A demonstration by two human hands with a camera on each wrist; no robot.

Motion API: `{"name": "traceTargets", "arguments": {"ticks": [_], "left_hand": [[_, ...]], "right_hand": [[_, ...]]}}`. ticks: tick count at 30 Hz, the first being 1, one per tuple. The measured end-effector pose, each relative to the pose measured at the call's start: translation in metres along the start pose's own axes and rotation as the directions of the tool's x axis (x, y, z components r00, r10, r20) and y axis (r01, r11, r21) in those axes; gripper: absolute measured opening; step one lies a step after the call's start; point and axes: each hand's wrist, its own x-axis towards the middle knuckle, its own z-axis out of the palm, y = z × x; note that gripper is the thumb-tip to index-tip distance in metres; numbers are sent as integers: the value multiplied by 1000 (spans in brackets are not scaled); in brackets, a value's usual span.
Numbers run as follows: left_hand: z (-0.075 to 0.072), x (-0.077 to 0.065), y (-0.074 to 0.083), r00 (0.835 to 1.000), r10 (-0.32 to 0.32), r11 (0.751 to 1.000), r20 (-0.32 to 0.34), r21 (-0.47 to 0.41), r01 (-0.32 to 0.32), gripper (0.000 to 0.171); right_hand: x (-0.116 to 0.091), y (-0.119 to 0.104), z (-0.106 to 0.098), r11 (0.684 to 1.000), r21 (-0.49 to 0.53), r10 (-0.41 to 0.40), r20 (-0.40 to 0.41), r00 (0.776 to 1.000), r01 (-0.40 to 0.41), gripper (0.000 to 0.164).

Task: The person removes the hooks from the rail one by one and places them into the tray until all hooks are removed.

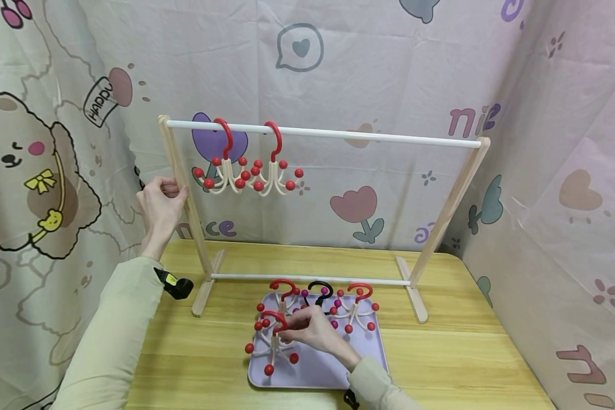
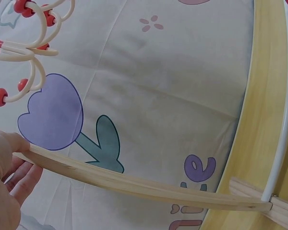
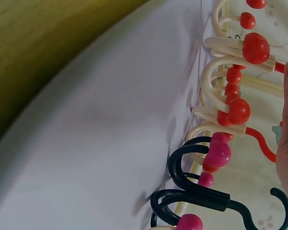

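Note:
My left hand (image 1: 160,208) pinches the left wooden post (image 1: 195,233) of a rack, thumb on one side and fingers on the other. My right hand (image 1: 315,333) pinches the red hook of a cream multi-arm hanger (image 1: 274,344) with red ball tips, over the front left of a lilac tray (image 1: 333,373). Behind it on the tray are another red-hooked hanger (image 1: 283,287), a black hanger (image 1: 320,295) with magenta balls and a third red-hooked one (image 1: 356,310). From the rack's white top bar (image 1: 348,135) hang two matching hangers (image 1: 228,171), both toward the left end.
The rack's right post (image 1: 448,216) leans outward above its wooden foot (image 1: 412,290). A white lower bar (image 1: 307,278) runs just behind the tray. Everything stands on a wood-grain table (image 1: 466,353), with printed curtains (image 1: 307,91) around the back and sides.

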Motion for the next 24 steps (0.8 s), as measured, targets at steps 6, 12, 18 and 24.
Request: {"name": "traceTargets", "arguments": {"ticks": [6,12,18,24], "left_hand": [[0,0,0,1000,-2,1000,8,-15,2,27],[-1,1,0,1000,-7,1000,8,-15,7,28],[-1,1,-1,1000,-10,1000,16,-12,10,29],[-1,0,0,1000,-7,1000,18,-14,7,30]], "right_hand": [[0,3,1,999,-30,-22,-6,1000,22,15],[0,4,0,997,-66,-33,-12,999,33,13],[0,4,-1,992,-128,-16,-19,1000,13,9],[1,2,-1,989,-147,-18,-9,1000,16,6]]}}
